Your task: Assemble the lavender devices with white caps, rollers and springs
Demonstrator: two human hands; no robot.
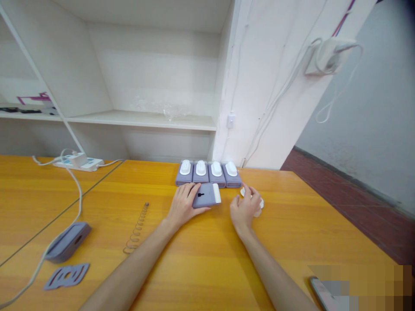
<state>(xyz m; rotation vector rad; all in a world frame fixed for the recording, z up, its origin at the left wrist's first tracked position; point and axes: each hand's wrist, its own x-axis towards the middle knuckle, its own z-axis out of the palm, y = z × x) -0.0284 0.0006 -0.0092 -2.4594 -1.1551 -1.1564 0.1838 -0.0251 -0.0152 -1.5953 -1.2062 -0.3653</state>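
My left hand is closed around a grey-purple box with a white end piece and a small black mark on its face. The box is held just in front of a row of several similar grey-purple boxes, each topped by a white oval piece. To the right, my right hand is over some small white pieces on the table, its thumb and forefinger apart. The hand partly covers these pieces, so their shape is unclear.
On the left lie a coiled metal spring, a hollow grey-purple housing and a flat slotted plate. A white cable runs from a power strip. A phone lies near right, partly pixelated.
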